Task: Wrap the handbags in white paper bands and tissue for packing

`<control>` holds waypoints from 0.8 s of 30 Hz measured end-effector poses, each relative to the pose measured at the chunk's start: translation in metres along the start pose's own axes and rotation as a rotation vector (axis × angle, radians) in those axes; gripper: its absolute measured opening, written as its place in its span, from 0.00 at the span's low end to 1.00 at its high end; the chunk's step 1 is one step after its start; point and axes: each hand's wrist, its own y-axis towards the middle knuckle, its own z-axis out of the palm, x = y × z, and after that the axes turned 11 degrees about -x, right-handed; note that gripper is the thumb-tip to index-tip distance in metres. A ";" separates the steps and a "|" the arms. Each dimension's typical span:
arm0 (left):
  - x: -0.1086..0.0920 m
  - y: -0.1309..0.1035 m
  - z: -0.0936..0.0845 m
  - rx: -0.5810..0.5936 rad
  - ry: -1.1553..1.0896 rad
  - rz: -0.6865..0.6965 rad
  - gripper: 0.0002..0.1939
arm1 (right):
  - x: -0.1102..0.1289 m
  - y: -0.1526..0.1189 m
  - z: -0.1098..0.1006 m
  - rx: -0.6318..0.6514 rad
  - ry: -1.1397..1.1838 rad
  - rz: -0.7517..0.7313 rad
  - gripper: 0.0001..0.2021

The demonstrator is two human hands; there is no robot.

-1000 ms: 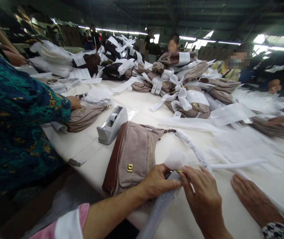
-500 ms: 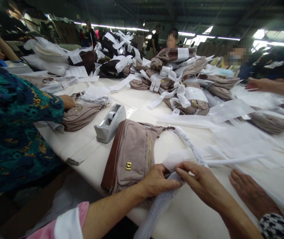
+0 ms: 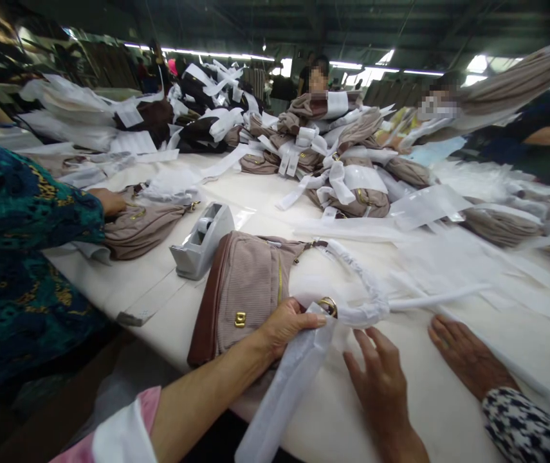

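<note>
The taupe ribbed-fabric bag with a brown leather-look base [image 3: 250, 283] lies before me on the broad white table [image 3: 323, 418], just right of the grey tape dispenser [image 3: 204, 241]. My left hand [image 3: 287, 326] pinches the near end of its strap by the round gold metal ring [image 3: 329, 307], thumb pressed over the long translucent white wrapping strip [image 3: 282, 392] that trails toward me. My right hand [image 3: 381, 370] holds nothing that I can see; its fingers are loosely curled and parted, just right of the ring. I judge the bag light and soft, likely to slump if lifted by one corner, so I'd take it by the firmer-looking base. The strap in crinkled white wrapping [image 3: 368, 289] should bend easily, its cover perhaps slippery and quick to tear; the ring looks the surest hold. The squarish gold emblem [image 3: 240, 319] seems like a letter mark, too small to read, and I find no other legible writing.
</note>
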 end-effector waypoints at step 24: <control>0.005 -0.016 0.002 0.265 0.659 0.237 0.18 | -0.015 0.074 -0.034 0.312 0.479 -0.316 0.13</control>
